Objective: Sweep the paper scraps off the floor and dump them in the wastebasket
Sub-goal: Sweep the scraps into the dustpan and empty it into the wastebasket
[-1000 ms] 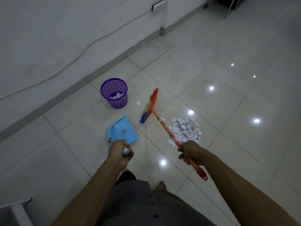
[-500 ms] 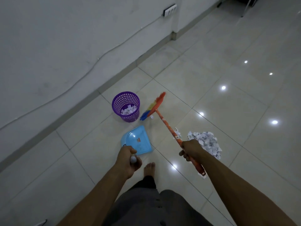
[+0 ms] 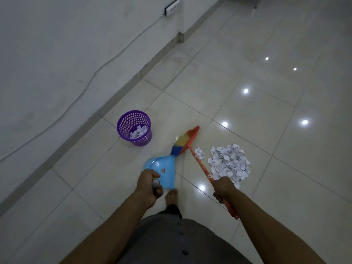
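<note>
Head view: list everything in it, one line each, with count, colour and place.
wastebasket: one, purple mesh, on the floor near the wall
scraps in basket: several, white, at its bottom
scrap pile: one, white, on the floor right of the broom handle
loose scraps: small clump, white, between handle and pile
broom: one, orange handle, multicoloured bristles, head between basket and pile
dustpan: one, blue, ahead of the left hand
socket strip: one, dark, on the wall
cable: one, pale, running down the wall
foot: one, bare, behind the dustpan
left hand: grips the dustpan's handle
right hand: grips the broom handle
</note>
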